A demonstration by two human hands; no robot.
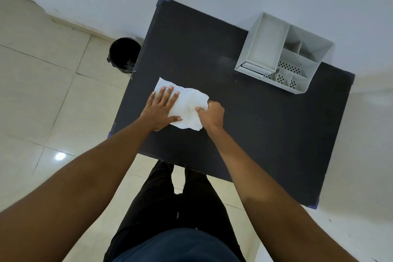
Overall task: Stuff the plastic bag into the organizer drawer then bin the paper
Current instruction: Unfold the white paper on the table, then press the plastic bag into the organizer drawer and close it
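A crumpled white sheet (188, 106) lies flat on the black table (265, 134) near its left edge; I cannot tell whether it is paper or plastic. My left hand (160, 108) presses flat on the sheet's left half with fingers spread. My right hand (212, 114) pinches the sheet's right edge between thumb and fingers. The white desk organizer (282, 53) stands at the table's far right corner, with a small drawer (254, 68) at its front left that sits slightly out.
A black bin (123, 54) lined with a black bag stands on the tiled floor just left of the table's far corner. A white wall runs behind the table. My legs are at the table's near edge.
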